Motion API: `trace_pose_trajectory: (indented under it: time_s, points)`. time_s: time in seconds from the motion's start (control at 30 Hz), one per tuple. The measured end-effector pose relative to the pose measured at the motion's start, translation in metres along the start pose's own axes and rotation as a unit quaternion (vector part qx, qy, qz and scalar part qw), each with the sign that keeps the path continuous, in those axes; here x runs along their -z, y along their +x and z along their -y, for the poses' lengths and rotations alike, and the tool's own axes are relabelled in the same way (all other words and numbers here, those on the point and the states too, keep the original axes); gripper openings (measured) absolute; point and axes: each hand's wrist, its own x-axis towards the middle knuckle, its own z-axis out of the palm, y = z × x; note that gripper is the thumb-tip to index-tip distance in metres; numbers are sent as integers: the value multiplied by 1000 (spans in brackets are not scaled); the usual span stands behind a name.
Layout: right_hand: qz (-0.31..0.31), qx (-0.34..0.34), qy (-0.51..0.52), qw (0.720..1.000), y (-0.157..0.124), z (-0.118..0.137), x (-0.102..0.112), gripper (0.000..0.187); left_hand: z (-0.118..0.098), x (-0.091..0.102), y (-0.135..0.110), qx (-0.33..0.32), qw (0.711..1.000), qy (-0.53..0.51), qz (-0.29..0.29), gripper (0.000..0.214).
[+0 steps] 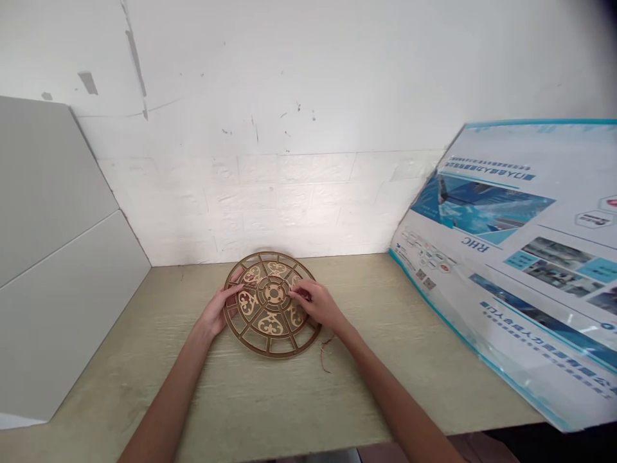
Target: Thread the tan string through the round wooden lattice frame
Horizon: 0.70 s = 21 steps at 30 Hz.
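A round brown openwork disc (270, 325), with spokes, scrollwork panels and a small hub, is tilted a little above the table. My left hand (222, 307) grips its left rim, thumb on top and fingers seen through the openings underneath. Over the right part of the disc, close to the hub, is my right hand (313, 301), its thumb and index finger pinched together. Whatever the pinch holds, if anything, is too small to make out. Thin reddish-brown thread (324, 357) lies on the table below my right wrist.
The pale greenish table (270, 405) ends at a white brick-patterned wall (308, 199). Grey panels (58, 257) stand on the left. On the right leans a printed poster board (511, 270) with a blue edge.
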Motion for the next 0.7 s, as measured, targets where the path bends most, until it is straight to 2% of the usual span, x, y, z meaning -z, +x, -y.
trace_pose_trajectory:
  time_s: [0.1,0.17,0.23,0.27,0.33,0.4,0.47,0.6,0.63,0.7]
  points:
    - [-130,-34,20,991,3,-2,8,29,-1,-2,-1,-12,999,-34,21,61]
    - [-225,-88,42,969,4,-10,13,32,-2,-3,0,-17,998,-47,35,61]
    - [-267,-159,115,943,5,-18,15,40,-3,-3,-1,-23,998,-45,44,61]
    - [-258,-193,177,930,5,-22,15,45,-4,-3,-2,-27,998,-40,47,60]
    - [-187,-240,331,893,4,-27,14,47,-5,-5,-4,-32,998,-29,50,58]
    - [-105,-259,459,843,2,-28,12,40,-7,-9,-7,-30,998,-15,47,56]
    - [-66,-262,534,801,2,-26,11,32,-7,-14,-9,-28,999,-1,44,53]
    - [-80,-244,608,752,1,-27,11,25,-12,-17,-9,-76,996,44,33,52]
    - [-87,-239,619,744,2,-28,11,24,-16,-17,-10,-108,992,63,11,51]
    - [-99,-232,632,733,3,-31,12,23,-31,-13,-18,-202,972,99,-69,50]
